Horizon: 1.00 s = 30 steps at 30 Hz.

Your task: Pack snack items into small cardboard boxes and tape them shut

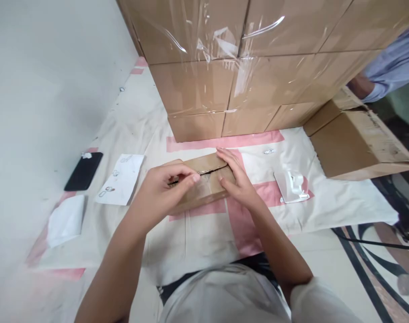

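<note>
A small flat brown cardboard box [204, 186] lies on a white and pink cloth [204, 233] in front of me. My left hand [162, 190] rests on its left half, fingers curled and pinched at the slit where its top flaps meet. My right hand [236, 177] lies on the right half with fingers stretched flat, pressing the flap down.
A tall stack of plastic-wrapped cardboard boxes [245, 67] stands just behind. An open brown box [359, 143] lies at the right, with another person's sleeve [393, 67] beyond it. A clear plastic packet [292, 186], a printed sheet [122, 179], a black phone [84, 170] and a white packet [66, 220] lie on the cloth.
</note>
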{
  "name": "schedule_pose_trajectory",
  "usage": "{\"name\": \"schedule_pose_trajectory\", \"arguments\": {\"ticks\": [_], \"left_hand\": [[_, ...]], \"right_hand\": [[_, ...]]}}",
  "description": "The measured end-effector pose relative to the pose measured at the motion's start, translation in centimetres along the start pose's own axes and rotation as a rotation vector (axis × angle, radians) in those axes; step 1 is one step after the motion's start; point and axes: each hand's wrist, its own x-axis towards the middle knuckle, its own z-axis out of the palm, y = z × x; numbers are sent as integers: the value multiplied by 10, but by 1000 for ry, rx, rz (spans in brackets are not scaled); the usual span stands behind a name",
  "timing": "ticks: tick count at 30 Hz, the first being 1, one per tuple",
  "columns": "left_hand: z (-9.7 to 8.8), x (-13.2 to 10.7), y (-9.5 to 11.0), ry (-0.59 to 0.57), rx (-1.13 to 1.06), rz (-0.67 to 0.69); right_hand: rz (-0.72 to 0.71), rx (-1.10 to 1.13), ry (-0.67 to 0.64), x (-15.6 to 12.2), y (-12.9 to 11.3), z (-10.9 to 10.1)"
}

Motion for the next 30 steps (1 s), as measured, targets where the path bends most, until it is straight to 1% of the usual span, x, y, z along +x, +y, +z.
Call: {"name": "schedule_pose_trajectory", "arguments": {"ticks": [2,5,7,10,16,20,23,25,27,30], "left_hand": [[11,9,0,-31,-12,-29],[31,25,0,-83,-25,-50],[41,34,-4,-108,-2,-58],[50,42,-12,-101,128,-32],[55,44,-22,-81,406,40],[57,40,-25,-29,495,53],[57,40,-25,-10,553,24],[56,41,-24,-42,588,-22],[55,43,-22,-99,585,-54],[55,45,-20,-143,540,-53]], "right_hand": [[58,97,21,-2,6,8],[128,214,58,-11,10,12],[145,281,72,-14,11,12],[126,343,88,-15,14,14],[112,376,103,-16,18,17],[95,385,121,-18,19,17],[73,398,126,-19,21,18],[69,413,131,-20,22,19],[73,424,134,-20,22,20],[85,419,137,-20,22,19]]}}
